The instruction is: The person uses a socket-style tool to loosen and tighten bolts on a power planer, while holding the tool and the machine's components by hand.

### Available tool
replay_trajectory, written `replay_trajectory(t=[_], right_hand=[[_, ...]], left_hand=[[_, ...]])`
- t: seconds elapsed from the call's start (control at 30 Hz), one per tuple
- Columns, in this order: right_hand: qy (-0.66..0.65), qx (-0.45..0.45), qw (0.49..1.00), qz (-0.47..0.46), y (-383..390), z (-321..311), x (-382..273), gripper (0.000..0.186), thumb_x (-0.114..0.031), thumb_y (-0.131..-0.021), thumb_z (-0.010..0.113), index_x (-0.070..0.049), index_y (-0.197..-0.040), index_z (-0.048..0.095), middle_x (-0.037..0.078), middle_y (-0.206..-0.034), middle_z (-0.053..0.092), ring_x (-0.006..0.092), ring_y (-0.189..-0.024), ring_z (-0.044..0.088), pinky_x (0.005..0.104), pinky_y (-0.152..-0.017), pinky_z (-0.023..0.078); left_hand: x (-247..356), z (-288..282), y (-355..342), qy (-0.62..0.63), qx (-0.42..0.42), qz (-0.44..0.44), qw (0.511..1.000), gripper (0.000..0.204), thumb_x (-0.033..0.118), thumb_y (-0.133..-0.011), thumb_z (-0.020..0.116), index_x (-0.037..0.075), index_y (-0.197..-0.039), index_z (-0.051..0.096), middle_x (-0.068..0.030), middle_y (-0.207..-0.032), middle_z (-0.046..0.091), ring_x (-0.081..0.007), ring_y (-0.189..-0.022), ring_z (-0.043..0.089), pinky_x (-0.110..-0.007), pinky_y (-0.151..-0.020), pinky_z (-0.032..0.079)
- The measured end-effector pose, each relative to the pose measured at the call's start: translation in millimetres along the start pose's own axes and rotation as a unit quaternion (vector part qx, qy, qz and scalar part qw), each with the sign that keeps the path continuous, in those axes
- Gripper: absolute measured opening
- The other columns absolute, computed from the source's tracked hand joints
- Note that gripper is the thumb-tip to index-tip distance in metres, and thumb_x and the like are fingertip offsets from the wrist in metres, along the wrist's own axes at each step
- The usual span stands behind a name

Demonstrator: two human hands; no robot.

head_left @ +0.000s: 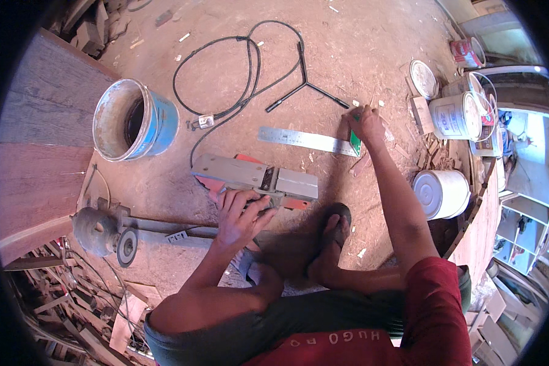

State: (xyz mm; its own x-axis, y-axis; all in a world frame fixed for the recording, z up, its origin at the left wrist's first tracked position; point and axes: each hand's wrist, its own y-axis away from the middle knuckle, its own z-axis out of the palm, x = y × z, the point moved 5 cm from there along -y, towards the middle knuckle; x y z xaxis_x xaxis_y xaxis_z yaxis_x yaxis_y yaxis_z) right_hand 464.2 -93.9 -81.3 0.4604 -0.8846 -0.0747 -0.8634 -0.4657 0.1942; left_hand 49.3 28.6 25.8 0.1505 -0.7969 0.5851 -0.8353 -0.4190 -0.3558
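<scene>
An electric hand planer point(229, 172) with an orange-red body lies with its flat metal sole and cutter slot facing up. My left hand point(243, 210) grips its near side, fingers curled against the edge by the slot. Farther out on the right, my right hand point(367, 125) is closed on the green handle of a try square point(308, 139). Its steel blade points left, low over the floor or on it; I cannot tell which. Just beyond lies a black three-armed wrench point(305, 84). The planer's black cable point(174, 77) loops over the floor to a pale plug point(206, 121).
A blue, stained bucket point(163, 125) stands at the left beside a wooden panel point(55, 140). A grinder-like machine point(96, 228) lies below it. White tubs point(450, 117) and a lidded bucket point(440, 194) line the right side. Wood scraps point(436, 152) lie among them.
</scene>
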Motion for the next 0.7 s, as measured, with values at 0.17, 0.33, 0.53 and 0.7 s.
replay_trajectory(t=[0.17, 0.33, 0.53, 0.7], right_hand=[[-0.075, 0.087, 0.993, -0.002, 13.2, 18.6, 11.2, 0.05, -0.041, -0.085, 0.08, 0.0, -0.113, 0.071, 0.026, -0.111, 0.07, 0.0437, -0.103, 0.071, 0.0518, -0.089, 0.058], [-0.331, 0.045, 0.94, 0.074, 15.2, 22.1, 30.6, 0.047, -0.035, -0.085, 0.086, 0.004, -0.107, 0.072, 0.016, -0.091, 0.076, 0.029, -0.085, 0.074, 0.0392, -0.078, 0.058], [-0.639, -0.126, 0.751, -0.107, 28.4, -48.7, -9.5, 0.026, -0.029, -0.105, 0.067, -0.004, -0.108, 0.065, 0.008, -0.091, 0.072, 0.0161, -0.078, 0.069, 0.03, -0.072, 0.057], [-0.658, -0.068, 0.732, -0.163, 48.5, -119.1, -53.9, 0.026, -0.03, -0.111, 0.055, -0.004, -0.113, 0.052, 0.008, -0.09, 0.07, 0.0135, -0.071, 0.066, 0.0294, -0.067, 0.055]], left_hand=[[-5.8, 5.7, 0.9, -0.036, 0.044, -0.043, 0.997, 0.037, 0.038, -0.071, 0.093, 0.013, -0.089, 0.071, -0.002, -0.094, 0.061, -0.024, -0.092, 0.059, -0.045, -0.091, 0.042], [-6.8, 6.8, 0.3, -0.072, 0.05, -0.044, 0.995, 0.042, 0.044, -0.069, 0.093, 0.013, -0.085, 0.069, -0.0037, -0.097, 0.061, -0.0258, -0.094, 0.058, -0.047, -0.092, 0.042], [-10.8, 8.8, 7.9, -0.072, 0.03, -0.063, 0.995, 0.047, 0.042, -0.067, 0.094, 0.015, -0.098, 0.072, -0.0043, -0.104, 0.061, -0.0278, -0.099, 0.058, -0.048, -0.092, 0.042], [-2.3, 1.8, 3.1, -0.065, 0.017, 0.004, 0.998, 0.059, 0.032, -0.062, 0.097, 0.015, -0.113, 0.074, -0.0053, -0.109, 0.062, -0.028, -0.1, 0.059, -0.046, -0.088, 0.044]])
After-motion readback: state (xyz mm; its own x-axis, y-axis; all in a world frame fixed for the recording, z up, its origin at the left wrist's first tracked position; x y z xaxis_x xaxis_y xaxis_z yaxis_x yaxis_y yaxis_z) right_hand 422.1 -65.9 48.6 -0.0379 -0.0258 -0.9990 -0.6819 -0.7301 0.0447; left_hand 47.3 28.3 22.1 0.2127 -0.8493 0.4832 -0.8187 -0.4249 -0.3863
